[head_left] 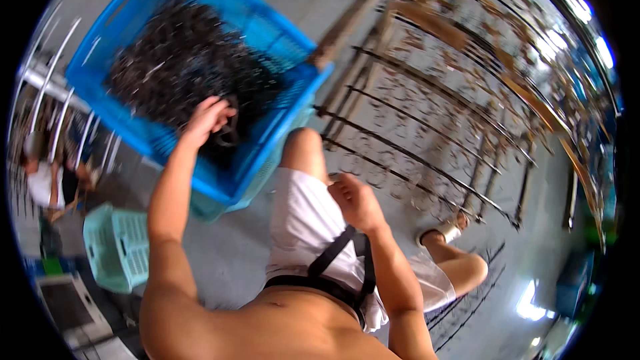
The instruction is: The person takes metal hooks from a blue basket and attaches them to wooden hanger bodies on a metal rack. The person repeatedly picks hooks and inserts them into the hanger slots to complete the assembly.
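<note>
A large blue plastic crate (pixel 263 17) holds a tangled heap of thin, dark, curved pieces (pixel 173 60). My left hand (pixel 210 119) reaches over the crate's near side, its fingers curled and pinched together above the heap. A thin dark curved piece (pixel 230 127) shows right at these fingertips. In front of my white shorts, near the raised knee, my right hand (pixel 355 201) is closed like a fist. What lies inside it, if anything, is hidden by the fingers and blur.
To the right stands a rack (pixel 427 73) of dark rods with many small curved pieces hanging from them. Under the blue crate sits a pale green one (pixel 250 193). Another pale green basket (pixel 117 247) is on the floor at left. Another person (pixel 50 183) is at far left.
</note>
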A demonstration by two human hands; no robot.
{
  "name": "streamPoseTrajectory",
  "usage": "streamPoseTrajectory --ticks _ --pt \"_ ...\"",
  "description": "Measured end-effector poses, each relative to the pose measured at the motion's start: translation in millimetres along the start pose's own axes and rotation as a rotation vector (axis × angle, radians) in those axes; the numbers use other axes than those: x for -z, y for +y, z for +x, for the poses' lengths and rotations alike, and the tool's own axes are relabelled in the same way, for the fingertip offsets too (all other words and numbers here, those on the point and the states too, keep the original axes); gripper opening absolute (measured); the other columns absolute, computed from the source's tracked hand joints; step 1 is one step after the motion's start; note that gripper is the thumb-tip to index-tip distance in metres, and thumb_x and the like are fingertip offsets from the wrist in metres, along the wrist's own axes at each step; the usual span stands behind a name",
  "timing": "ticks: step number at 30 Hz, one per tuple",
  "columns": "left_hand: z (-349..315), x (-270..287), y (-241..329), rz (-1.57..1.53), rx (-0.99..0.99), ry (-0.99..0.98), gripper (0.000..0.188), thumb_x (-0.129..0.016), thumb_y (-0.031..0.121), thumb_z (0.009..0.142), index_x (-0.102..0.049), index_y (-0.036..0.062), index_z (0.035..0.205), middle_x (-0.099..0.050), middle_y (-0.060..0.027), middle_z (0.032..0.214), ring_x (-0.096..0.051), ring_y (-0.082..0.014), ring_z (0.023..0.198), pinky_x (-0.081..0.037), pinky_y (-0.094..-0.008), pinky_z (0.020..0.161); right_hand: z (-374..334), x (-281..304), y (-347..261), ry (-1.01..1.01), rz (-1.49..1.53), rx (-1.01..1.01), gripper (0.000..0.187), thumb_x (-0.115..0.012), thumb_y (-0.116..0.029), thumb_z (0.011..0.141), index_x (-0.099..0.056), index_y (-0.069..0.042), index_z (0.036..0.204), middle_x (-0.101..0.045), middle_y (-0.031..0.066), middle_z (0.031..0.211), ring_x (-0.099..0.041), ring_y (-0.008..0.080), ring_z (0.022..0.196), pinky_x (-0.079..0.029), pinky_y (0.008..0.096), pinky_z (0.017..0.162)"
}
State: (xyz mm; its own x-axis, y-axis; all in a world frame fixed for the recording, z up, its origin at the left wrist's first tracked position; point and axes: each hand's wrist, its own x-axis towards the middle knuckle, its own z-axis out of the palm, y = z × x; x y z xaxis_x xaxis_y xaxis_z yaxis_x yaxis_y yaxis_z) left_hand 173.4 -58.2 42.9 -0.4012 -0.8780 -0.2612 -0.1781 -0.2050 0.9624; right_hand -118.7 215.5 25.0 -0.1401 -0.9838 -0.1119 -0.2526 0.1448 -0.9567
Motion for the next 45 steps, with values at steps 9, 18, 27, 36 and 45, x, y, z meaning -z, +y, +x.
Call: streamPoseTrajectory --ticks 9,18,27,36,45 --pt "-105.5 -130.4 7.3 -0.749 0.141 -0.080 0.014 -0.054 0.023 0.090 -0.056 0.0098 0.085 -0.058 -0.0024 0.070 -0.054 -0.0092 0.057 -0.039 -0.0209 0.043 23.9 -79.0 -14.9 0.020 0.378 0.217 0.036 -0.050 -0.018 0.093 -0.042 0.004 0.121 -0.054 0.0138 0.101 -0.055 0.0230 0.089 -0.046 0.0320 0.078" --pt "24.4 -75.2 -60.5 0.811 -0.274 0.492 0.025 -0.064 0.016 0.072 -0.058 0.0046 0.094 -0.061 -0.0179 0.095 -0.058 -0.0347 0.090 -0.047 -0.0423 0.079 -76.9 29.5 28.9 0.822 0.444 0.188 0.017 -0.038 -0.014 0.095 -0.048 -0.001 0.088 -0.054 0.0084 0.056 -0.051 0.0168 0.039 -0.043 0.0276 0.037" --pt "181.8 8.4 -188.5 1.499 0.265 0.209 0.074 -0.052 0.062 0.079 -0.034 0.0217 0.139 -0.046 -0.0217 0.131 -0.047 -0.0355 0.119 -0.039 -0.0504 0.095 -177.5 177.2 36.5 1.686 0.613 0.230 0.017 -0.048 -0.029 0.096 -0.051 -0.013 0.091 -0.040 -0.0040 0.058 -0.034 0.0041 0.040 -0.028 0.0196 0.033" --pt "165.1 49.3 -154.8 0.547 -0.004 0.124 0.027 -0.054 0.029 0.086 -0.063 0.0036 0.088 -0.058 -0.0026 0.072 -0.053 -0.0125 0.061 -0.038 -0.0284 0.050 -169.7 259.2 124.4 1.925 0.424 0.298 0.019 -0.056 -0.024 0.092 -0.058 -0.005 0.095 -0.040 -0.0042 0.057 -0.036 0.0033 0.041 -0.028 0.0202 0.035" --pt "11.2 -17.3 -14.1 -0.449 -0.057 0.252 0.020 -0.048 0.027 0.089 -0.058 0.0096 0.092 -0.041 0.0048 0.060 -0.040 -0.0078 0.055 -0.034 -0.0231 0.059 -183.0 297.9 151.5 1.719 0.600 0.062 0.018 -0.055 -0.021 0.092 -0.062 -0.005 0.095 -0.041 -0.0038 0.054 -0.036 0.0041 0.041 -0.028 0.0195 0.035"
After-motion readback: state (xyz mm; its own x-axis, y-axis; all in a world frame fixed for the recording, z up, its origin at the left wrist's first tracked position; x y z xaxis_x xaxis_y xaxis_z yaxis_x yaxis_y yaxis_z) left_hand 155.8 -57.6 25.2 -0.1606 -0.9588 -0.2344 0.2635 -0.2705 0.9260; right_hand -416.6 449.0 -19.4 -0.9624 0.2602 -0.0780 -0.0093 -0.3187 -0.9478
